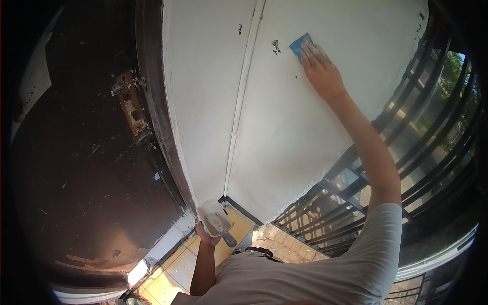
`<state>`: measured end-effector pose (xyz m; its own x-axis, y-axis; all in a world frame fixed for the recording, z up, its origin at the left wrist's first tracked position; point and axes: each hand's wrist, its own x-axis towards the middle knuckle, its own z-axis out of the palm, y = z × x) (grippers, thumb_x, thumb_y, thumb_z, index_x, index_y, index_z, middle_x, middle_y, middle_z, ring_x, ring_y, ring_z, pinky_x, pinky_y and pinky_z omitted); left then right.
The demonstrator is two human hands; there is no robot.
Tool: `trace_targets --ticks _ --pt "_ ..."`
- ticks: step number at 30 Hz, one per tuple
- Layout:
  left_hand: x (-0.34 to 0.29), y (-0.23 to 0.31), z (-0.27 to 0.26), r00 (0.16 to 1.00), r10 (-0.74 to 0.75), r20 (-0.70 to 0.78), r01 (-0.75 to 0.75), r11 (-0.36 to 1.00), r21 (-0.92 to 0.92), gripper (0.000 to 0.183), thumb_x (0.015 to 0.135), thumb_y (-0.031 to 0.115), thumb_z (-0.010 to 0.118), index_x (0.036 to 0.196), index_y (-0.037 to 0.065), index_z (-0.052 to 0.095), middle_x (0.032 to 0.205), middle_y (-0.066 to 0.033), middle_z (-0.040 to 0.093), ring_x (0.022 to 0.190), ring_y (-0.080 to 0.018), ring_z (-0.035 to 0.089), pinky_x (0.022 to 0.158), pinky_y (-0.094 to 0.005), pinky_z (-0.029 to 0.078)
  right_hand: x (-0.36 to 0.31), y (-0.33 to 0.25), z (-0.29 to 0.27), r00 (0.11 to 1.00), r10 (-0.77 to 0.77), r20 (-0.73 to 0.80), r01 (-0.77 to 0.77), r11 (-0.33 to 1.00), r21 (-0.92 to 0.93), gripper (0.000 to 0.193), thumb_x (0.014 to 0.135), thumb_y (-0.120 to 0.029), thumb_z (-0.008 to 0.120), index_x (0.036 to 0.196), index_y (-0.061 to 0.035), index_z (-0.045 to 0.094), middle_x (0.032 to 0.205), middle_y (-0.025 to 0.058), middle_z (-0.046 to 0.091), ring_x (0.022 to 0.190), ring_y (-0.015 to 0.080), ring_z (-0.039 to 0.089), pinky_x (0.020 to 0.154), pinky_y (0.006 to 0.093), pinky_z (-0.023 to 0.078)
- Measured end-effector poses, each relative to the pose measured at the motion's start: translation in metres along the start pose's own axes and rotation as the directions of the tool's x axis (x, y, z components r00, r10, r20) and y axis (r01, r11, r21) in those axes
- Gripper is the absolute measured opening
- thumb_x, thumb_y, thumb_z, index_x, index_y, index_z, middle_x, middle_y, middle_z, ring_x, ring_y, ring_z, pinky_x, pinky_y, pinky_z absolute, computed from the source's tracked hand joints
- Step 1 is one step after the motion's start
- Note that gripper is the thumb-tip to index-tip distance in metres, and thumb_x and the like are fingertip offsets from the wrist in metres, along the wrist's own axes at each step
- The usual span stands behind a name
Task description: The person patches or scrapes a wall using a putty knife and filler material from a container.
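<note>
High on the white wall [284, 137], my right hand [320, 63] presses a blue sheet [299, 46] that looks like sandpaper flat to the surface. Its fingers lie together over the sheet and carry whitish dust. Dark chipped patches [275, 47] show on the wall just left of the sheet. Low down by the wall's corner, my left hand [206, 235] grips a small off-white tub [207, 207] from its side. A putty knife [227, 237] rests in the tub, its dark handle sticking out over the rim; part of its blade shows.
At left stands a dark brown door [81, 147] with a broken, splintered lock area [132, 107]. A thin conduit [243, 86] runs down the wall. Black metal railings [427, 122] border the right side. Yellow floor tiles [183, 259] lie below.
</note>
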<state>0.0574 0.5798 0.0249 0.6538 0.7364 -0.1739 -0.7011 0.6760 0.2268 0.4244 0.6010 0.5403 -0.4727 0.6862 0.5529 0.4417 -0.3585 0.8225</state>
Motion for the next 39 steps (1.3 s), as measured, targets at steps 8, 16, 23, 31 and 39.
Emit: trace_targets --ticks 8,16,23,31,39 --pt "0.003 -0.01 -0.005 1.0 -0.029 -0.001 0.029 0.998 -0.049 0.06 0.093 0.056 0.036 0.136 0.017 0.054 0.129 -0.0076 0.06 0.118 -0.036 0.057 0.097 -0.0774 0.035 0.007 -0.002 0.005 1.0 -0.006 -0.02 0.005 0.999 -0.034 0.026 0.088 -0.009 0.063 0.111 0.0021 0.065 0.131 0.0167 0.063 0.123 0.0251 0.06 0.111 0.0351 0.043" --pt "0.003 -0.009 -0.021 1.0 0.006 0.026 -0.005 0.999 -0.038 0.064 0.091 0.059 0.04 0.138 0.017 0.053 0.131 -0.0093 0.06 0.119 -0.0364 0.057 0.096 -0.0761 0.038 0.015 -0.012 -0.001 0.998 0.031 0.055 -0.032 0.999 0.025 0.03 0.089 -0.007 0.06 0.117 0.0044 0.061 0.136 0.0185 0.059 0.129 0.0248 0.056 0.113 0.0355 0.041" --pt "-0.005 0.0 -0.011 0.999 0.033 0.022 -0.032 0.997 -0.07 0.065 0.089 0.059 0.043 0.138 0.019 0.053 0.13 -0.008 0.06 0.119 -0.0353 0.058 0.096 -0.0756 0.038 0.03 -0.011 -0.023 0.997 0.004 -0.08 0.026 0.929 0.37 0.033 0.089 -0.003 0.061 0.122 0.0005 0.061 0.134 0.0146 0.061 0.13 0.0265 0.054 0.114 0.0382 0.04" --pt "0.003 -0.006 -0.022 0.996 0.064 0.058 -0.062 0.997 -0.04 0.069 0.085 0.061 0.049 0.139 0.018 0.052 0.131 -0.0064 0.06 0.12 -0.0345 0.057 0.097 -0.0746 0.039 0.081 0.094 0.004 0.863 0.412 -0.291 -0.326 0.896 0.3 0.031 0.091 -0.004 0.057 0.121 0.0053 0.06 0.133 0.0201 0.06 0.13 0.0325 0.052 0.112 0.0405 0.04" --pt "0.001 -0.011 0.003 0.992 0.029 0.127 -0.023 0.998 -0.05 0.07 0.085 0.06 0.049 0.14 0.016 0.052 0.132 -0.0079 0.06 0.12 -0.0325 0.058 0.098 -0.0553 0.049 0.107 0.066 0.051 0.98 0.03 -0.197 -0.036 0.999 -0.025 0.039 0.087 -0.007 0.061 0.125 0.004 0.059 0.135 0.0176 0.059 0.13 0.0268 0.054 0.115 0.0385 0.038"
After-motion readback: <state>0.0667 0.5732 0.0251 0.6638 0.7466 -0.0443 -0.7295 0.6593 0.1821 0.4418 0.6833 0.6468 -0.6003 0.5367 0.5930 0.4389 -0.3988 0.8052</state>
